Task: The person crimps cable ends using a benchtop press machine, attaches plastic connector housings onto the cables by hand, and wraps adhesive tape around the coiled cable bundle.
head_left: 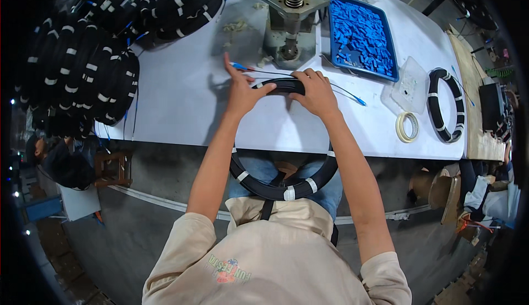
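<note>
A coil of black cable (pixel 289 193), bound with white tape bands, spans the front edge of the table; its far part rests on the tabletop and its near part hangs over my lap. My left hand (pixel 243 91) has its thumb against the coil's far left side, with the index finger stretched out. Beside those fingers is a blue-ended cable tip (pixel 238 66); whether they pinch it I cannot tell. My right hand (pixel 317 91) is wrapped round the coil's far right side. Another blue cable connector (pixel 359 100) sticks out to the right, lying on the table.
A metal press (pixel 289 29) stands just beyond my hands. To its right are a blue tray (pixel 395 65) of small blue parts, a clear plastic box (pixel 408 87), a tape roll (pixel 406 127) and another banded coil (pixel 433 106). Stacked black coils (pixel 82 73) fill the left.
</note>
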`<move>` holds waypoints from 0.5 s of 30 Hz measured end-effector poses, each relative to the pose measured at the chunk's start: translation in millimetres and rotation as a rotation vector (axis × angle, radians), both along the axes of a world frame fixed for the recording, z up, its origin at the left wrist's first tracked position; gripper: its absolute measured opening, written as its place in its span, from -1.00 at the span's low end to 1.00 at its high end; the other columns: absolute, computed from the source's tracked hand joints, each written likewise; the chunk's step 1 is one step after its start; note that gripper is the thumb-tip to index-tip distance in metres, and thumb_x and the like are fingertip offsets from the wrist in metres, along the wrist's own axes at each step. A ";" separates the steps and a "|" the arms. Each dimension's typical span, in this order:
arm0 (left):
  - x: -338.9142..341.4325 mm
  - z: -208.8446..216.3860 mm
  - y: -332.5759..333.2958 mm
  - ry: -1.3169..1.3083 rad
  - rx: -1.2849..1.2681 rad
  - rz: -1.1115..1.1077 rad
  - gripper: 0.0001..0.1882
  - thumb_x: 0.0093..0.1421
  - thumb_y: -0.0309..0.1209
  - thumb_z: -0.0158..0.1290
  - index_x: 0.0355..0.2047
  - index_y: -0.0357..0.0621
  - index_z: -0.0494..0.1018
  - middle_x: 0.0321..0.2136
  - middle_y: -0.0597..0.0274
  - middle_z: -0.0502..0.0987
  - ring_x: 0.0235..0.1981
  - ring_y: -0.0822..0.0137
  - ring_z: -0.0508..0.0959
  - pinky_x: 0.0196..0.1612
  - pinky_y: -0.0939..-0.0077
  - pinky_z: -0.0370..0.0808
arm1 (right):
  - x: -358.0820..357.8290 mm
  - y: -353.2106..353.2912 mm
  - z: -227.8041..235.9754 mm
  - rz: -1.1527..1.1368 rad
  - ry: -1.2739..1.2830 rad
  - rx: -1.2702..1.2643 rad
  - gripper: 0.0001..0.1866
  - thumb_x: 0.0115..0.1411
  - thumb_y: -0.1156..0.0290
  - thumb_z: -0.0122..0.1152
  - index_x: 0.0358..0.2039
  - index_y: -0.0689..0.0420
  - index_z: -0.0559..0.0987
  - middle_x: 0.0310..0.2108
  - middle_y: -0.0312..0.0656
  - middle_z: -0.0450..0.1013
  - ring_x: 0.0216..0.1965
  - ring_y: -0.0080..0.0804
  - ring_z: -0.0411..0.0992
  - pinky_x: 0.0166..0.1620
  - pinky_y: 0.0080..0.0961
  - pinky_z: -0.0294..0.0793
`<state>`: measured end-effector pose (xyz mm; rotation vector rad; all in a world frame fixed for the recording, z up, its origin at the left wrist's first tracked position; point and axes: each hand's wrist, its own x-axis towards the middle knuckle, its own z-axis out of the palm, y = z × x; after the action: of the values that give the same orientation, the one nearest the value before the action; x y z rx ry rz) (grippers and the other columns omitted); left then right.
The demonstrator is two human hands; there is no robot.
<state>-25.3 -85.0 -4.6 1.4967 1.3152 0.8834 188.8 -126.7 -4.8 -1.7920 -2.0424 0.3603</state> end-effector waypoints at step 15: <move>14.6 -2.0 12.9 0.757 0.538 -0.433 -0.32 0.10 -0.07 0.21 0.18 -0.03 0.32 0.04 0.11 0.44 0.21 0.08 0.29 0.25 -0.01 0.10 | -5.3 8.6 3.7 0.085 0.005 -0.022 -0.48 -0.03 0.36 0.35 0.02 -0.12 0.51 -0.14 -0.17 0.42 -0.02 -0.12 0.41 -0.02 -0.10 0.38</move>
<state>-10.7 -72.1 -6.5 2.5923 1.2085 0.3917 183.5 -118.0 -1.1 -1.7189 -2.1237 0.4125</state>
